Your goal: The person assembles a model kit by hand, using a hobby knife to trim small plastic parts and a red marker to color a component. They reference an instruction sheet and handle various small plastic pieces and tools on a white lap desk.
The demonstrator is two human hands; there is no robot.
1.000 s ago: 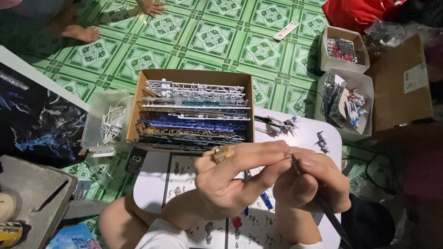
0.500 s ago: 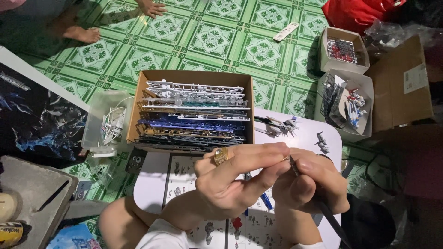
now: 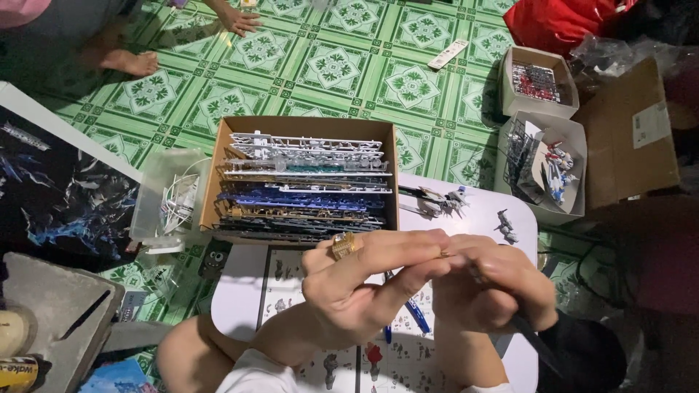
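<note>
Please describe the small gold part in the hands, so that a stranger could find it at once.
Find the brown cardboard box of plastic part frames on the green tiled floor. Just below it, the left hand meets the right hand over a white table. The gold part sits on the left hand's top knuckles, the only shiny gold thing there.

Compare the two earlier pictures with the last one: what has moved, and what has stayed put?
Little has moved. The left hand and right hand stay pressed together at the fingertips over the white table, the right still gripping a dark thin tool. The gold ring has shifted slightly. The cardboard box of plastic part frames is unchanged.
</note>
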